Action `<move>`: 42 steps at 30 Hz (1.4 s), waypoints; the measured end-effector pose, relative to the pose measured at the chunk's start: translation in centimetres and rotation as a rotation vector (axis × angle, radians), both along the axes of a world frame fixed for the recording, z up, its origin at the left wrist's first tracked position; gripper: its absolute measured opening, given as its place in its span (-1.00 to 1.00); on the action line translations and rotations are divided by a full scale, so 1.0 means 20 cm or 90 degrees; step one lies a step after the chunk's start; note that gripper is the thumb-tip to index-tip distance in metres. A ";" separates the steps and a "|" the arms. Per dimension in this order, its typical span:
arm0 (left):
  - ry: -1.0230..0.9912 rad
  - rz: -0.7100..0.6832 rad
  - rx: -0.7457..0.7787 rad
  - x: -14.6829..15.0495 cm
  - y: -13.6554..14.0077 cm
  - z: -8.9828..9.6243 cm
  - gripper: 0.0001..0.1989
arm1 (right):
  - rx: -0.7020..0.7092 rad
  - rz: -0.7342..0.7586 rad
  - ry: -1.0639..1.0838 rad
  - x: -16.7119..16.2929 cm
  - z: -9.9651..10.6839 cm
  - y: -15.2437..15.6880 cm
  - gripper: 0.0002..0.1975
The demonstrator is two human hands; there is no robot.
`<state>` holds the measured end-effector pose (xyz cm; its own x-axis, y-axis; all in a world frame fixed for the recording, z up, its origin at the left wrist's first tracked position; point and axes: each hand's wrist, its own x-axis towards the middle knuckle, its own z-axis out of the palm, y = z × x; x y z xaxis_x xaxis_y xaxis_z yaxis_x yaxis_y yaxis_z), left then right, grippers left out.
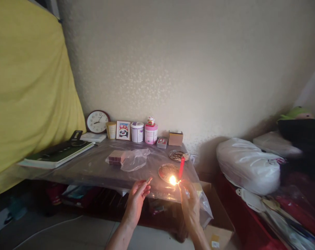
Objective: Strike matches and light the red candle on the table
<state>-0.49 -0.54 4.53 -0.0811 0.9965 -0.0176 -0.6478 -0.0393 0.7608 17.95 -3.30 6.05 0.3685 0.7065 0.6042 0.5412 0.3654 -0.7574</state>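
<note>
My left hand [138, 194] is closed around a small matchbox [149, 180], its edge showing between thumb and fingers above the table's front edge. My right hand [189, 199] pinches a burning match [178, 182], whose flame [172, 180] glows just left of the fingertips; glare hides most of the stick. A red candle [182, 168] rises upright right behind those fingertips, its lower end hidden. Close to the flame lies a round metal plate [165, 170]. Another plate [173, 155] behind it holds many thin sticks.
A plastic-covered table [95, 173] bears a wrapped block of small boxes [117, 157] beside crumpled plastic. Along the wall stand a clock [97, 121], a picture frame [123, 130], tins [151, 134] and a cardboard box [175, 138]. White bags [247, 165] lie at right.
</note>
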 end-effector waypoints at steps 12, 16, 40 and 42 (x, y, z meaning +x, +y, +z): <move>0.017 -0.012 0.004 -0.01 -0.01 0.00 -0.77 | 0.044 -0.002 0.014 0.04 -0.01 0.02 -0.80; 0.012 -0.012 0.004 -0.01 -0.01 0.00 -0.76 | 0.057 -0.009 0.018 0.06 -0.01 0.03 -0.79; 0.001 -0.018 -0.015 -0.01 0.04 -0.06 -0.77 | 0.070 0.034 0.179 0.15 0.12 0.12 -0.75; 0.000 -0.009 -0.025 -0.01 0.05 -0.07 -0.77 | 0.072 0.046 0.205 0.15 0.15 0.13 -0.75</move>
<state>-0.68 0.38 3.20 -0.0678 0.9961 -0.0568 -0.6481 -0.0007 0.7616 20.92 -0.68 9.05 0.5049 0.6730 0.5406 0.2502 0.4853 -0.8378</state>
